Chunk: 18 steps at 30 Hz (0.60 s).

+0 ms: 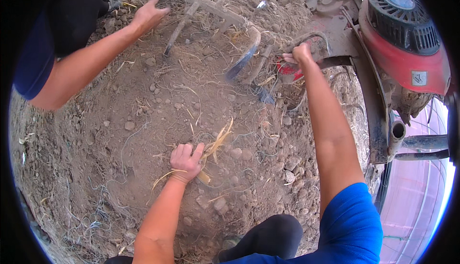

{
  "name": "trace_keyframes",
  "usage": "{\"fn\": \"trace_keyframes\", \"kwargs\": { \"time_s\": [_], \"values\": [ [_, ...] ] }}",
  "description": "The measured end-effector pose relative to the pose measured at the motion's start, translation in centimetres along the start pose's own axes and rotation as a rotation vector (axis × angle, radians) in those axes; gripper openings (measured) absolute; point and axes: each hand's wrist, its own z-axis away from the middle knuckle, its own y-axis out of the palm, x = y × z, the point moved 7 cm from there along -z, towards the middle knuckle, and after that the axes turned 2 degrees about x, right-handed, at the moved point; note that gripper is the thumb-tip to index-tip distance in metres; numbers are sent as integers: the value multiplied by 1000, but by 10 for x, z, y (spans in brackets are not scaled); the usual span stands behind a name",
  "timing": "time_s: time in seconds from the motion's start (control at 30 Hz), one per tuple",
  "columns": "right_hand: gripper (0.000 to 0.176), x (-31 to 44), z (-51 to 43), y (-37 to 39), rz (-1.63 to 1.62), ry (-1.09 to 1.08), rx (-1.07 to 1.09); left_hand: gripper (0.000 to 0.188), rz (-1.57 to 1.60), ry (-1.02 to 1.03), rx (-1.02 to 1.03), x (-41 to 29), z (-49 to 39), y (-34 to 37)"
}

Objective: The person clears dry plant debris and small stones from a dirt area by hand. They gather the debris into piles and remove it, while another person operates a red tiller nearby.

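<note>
Low over the soil, my left hand (187, 161) is closed around a bundle of dry straw stalks (219, 138). My right hand (300, 55) is at the dirty tiller's rotor, beside a curved metal tine (312, 35) and a red-marked metal part (287, 68); whether its fingers grip either is unclear. Left of it lies the tine shaft (215, 8) with several bent blades, one of them a worn curved blade (246, 55) pointing down to the soil. Fibres and straw cling around the shaft.
A co-worker's hand (149, 14) is by the shaft's left end, with the arm coming from the left. The tiller's red and black engine (402, 23) stands at the right above a metal guard (373, 102). Tangled twine (97, 213) and stones (219, 204) lie on the soil.
</note>
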Motion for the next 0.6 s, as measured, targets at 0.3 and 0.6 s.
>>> {"fn": "trace_keyframes", "kwargs": {
  "time_s": [0.3, 0.6],
  "values": [
    [22, -2, 30, 4, 361, -508, -456, 39, -19, 14, -27, 0, 0, -2],
    [17, -44, 36, 6, 123, -300, -292, 38, -24, 21, -22, -2, -1, -2]
  ]
}}
